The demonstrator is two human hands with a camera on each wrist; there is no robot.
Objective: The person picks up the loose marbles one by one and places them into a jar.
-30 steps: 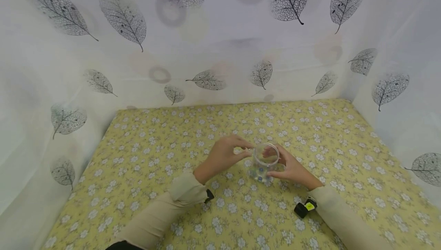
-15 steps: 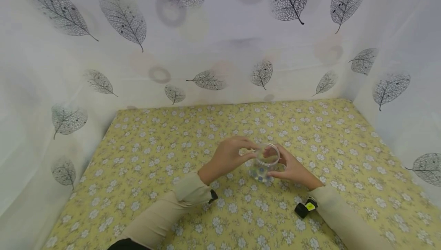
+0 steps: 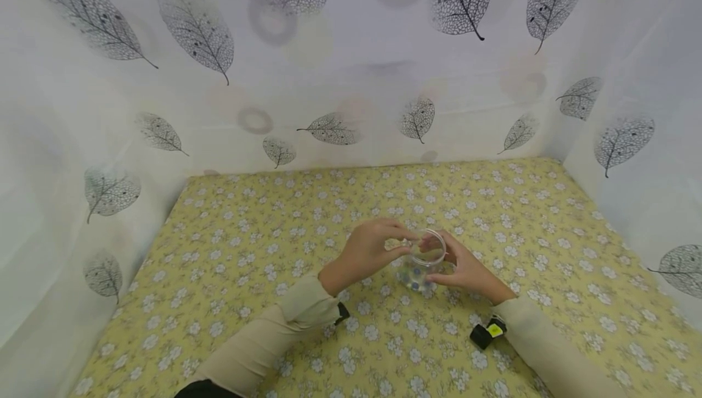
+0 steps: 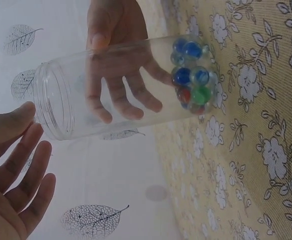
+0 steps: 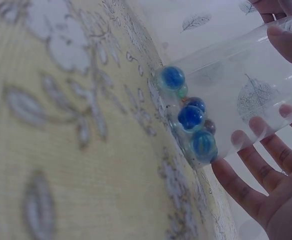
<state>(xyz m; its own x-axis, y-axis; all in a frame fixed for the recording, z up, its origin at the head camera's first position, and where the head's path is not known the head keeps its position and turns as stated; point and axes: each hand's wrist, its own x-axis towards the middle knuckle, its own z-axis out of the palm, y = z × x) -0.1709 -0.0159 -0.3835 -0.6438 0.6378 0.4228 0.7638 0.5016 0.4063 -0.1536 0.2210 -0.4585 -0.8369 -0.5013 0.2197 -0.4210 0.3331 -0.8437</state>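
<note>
A clear plastic jar [image 4: 75, 125] with a ringed, uncovered mouth stands on the flowered cloth. Several glass marbles [image 4: 201, 94] lie at its bottom, mostly blue, with green and reddish ones among them. My right hand [image 3: 468, 270] holds the jar from the right, thumb at the near side and spread fingers round the far side. At the mouth's left edge, the thumb and index finger of my left hand [image 3: 364, 248] pinch the rim; its other fingers are loosely bent outside the jar, as the left wrist view shows.
Yellow cloth [image 3: 247, 264] with white flowers covers the table. Pale curtains [image 3: 351, 56] printed with leaves hang along the back and both sides. A black wrist device [image 3: 481, 336] with a yellow-green patch sits below the right sleeve.
My left hand has moved a little to the right, from beside the jar's mouth to its rim. The mouth has shifted slightly right, while my right hand has kept its hold.
</note>
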